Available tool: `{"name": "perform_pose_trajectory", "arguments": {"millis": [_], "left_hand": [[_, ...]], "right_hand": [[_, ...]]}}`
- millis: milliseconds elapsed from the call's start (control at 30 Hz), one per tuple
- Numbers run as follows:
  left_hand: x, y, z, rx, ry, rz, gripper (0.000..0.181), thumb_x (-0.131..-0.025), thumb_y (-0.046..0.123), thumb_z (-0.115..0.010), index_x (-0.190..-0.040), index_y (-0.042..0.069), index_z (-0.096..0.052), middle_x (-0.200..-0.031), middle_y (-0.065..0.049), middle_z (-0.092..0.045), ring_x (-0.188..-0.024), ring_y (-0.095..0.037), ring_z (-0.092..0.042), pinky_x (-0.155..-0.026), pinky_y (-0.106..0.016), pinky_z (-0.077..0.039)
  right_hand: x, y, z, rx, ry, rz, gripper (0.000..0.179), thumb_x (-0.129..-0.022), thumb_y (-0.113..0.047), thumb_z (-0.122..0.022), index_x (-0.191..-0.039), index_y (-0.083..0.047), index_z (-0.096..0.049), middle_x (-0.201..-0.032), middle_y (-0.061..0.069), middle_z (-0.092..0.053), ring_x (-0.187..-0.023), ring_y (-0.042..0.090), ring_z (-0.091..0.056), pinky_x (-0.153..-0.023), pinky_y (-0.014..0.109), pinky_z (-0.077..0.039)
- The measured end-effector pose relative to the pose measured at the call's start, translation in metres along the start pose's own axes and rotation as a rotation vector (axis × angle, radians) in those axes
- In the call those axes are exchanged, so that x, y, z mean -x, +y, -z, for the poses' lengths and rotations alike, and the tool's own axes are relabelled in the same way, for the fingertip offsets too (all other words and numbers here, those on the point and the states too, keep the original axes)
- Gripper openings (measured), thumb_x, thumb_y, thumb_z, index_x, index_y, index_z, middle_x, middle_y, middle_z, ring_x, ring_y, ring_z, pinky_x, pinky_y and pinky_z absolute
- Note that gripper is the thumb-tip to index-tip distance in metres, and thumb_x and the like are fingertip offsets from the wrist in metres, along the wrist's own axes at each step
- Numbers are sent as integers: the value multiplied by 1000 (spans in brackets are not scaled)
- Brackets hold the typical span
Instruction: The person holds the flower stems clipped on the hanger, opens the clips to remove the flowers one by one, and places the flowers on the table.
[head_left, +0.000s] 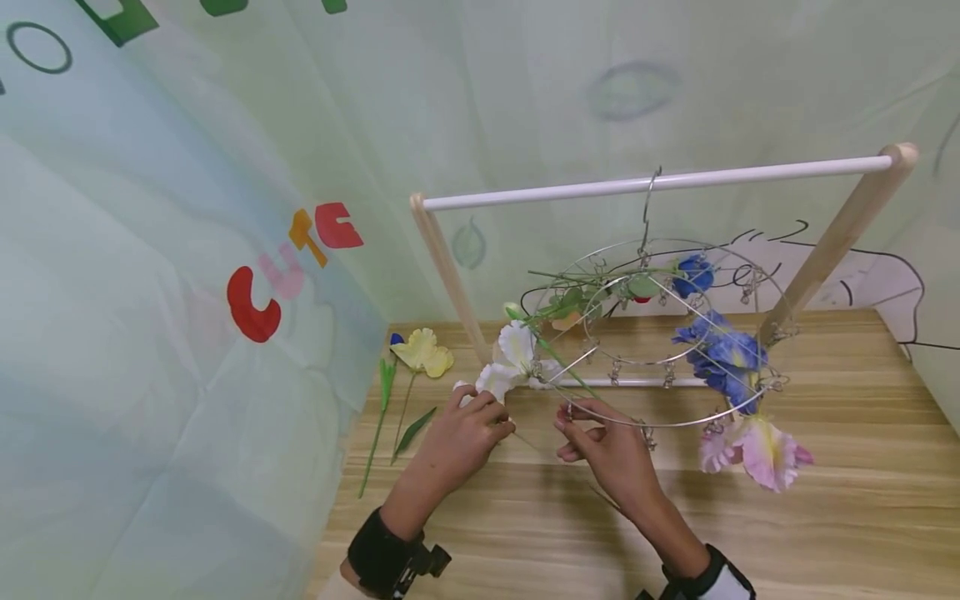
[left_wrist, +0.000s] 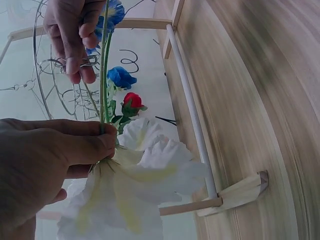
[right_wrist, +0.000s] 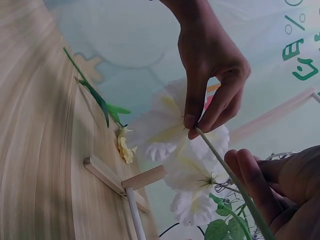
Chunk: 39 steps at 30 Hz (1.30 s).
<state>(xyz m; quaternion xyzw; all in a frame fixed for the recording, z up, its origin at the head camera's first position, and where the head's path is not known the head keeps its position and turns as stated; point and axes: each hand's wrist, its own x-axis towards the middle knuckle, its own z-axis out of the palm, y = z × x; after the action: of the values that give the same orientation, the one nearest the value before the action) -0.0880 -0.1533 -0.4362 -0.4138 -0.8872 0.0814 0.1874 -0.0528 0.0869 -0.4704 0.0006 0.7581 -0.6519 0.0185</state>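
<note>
One ruffled white-and-yellow flower point(left_wrist: 107, 200), green stem point(left_wrist: 103, 85) pinched by my left hand point(head_left: 461, 437); one silver metal clip point(head_left: 568, 411), pinched by my right hand point(head_left: 615, 454); round wire rack point(head_left: 678, 426), edge beside that hand; gap between hands.

Colourful letters point(head_left: 288, 285) on the pale, wrinkled backdrop point(head_left: 450, 108) spell "CUTE".
</note>
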Motion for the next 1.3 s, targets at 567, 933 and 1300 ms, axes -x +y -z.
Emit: {"name": "perform_pose_trajectory", "arguments": {"millis": [567,933,1300], "left_hand": [[24,-28,3,33,18,84,13,-86,12,-88,-92,23,-85,-98,6,-75,-99,-16,-67,-98,-42,-48],[42,-55,2,81,78,160,19,-78,6,-94,-86,19,-83,-99,1,-74,-97,-21,-68,-98,-47,-49],[47,-80,3,94,125,193,16,-76,9,-96,-82,14,-82,-92,-3,-66,-89,-24,-68,-95,-51,-50]], "right_hand": [[0,2,-1,9,-10,-43,29,-100,-19,-75,-128,-9,-75,-122,12,-78,-67,15,-78,-66,26,-61],[1,-1,-2,42,-34,-94,33,-102,-29,-74,-128,-9,-74,-101,7,-83,-70,22,-79,-67,24,-59],[2,-3,-3,17,-38,-83,31,-102,-26,-73,-128,-9,-74,-113,11,-81,-72,18,-79,-69,24,-61]]}}
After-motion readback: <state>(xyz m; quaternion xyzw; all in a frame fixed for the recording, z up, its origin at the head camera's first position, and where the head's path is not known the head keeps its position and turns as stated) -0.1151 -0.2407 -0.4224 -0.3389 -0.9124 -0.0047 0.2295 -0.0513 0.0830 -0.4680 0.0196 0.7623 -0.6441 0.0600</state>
